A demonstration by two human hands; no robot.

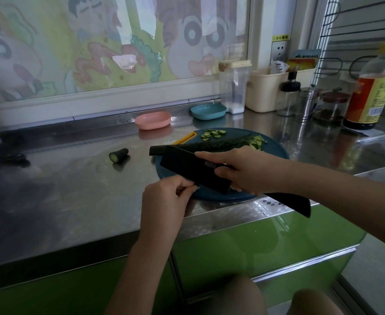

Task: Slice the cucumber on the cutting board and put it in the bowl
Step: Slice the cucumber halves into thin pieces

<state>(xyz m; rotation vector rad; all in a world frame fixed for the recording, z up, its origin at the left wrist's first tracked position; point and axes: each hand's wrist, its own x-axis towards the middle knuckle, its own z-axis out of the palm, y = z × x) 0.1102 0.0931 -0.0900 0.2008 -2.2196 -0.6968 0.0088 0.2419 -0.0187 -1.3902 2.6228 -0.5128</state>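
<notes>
Steel bench [73, 192] under a window [118, 42] covered in cartoon film. At the bench's front edge, right hand [243, 171] wrapped tight round the black knife [187, 171] where blade meets handle, forefinger along the spine, thumb flat on the blade's side, handle end jutting out past the front edge. Left hand [164, 196] curled, thumb and fingertips pinched on the blade's lower edge; anything small between them hidden. Small boxed mark on the blade beside the thumb, too fine to read.

Beneath the blade, round blue cutting board [275, 151], close to the front edge. Across its far half, just behind the knife, the long dark cucumber [214, 145]. Thin slices [213, 133] near the far rim, more by the cucumber's right end. Yellow handle [184, 138] at the board's far left rim. Cut stub [118, 155] on bare steel left of the board, apart from it.

Along the back edge: shallow pink bowl [153, 120], then blue bowl [208, 111]. Toward the back right corner, clear canister [232, 87] with white powder at its bottom, cream tub [268, 87] stuffed with packets, dark-capped glass bottle [289, 94], steel shaker [306, 102], lidded glass jar [332, 105] of something dark, tall yellow-capped bottle [373, 87] with orange label, print blurred. Yellow wall sticker [281, 37] reading 小心触电.
</notes>
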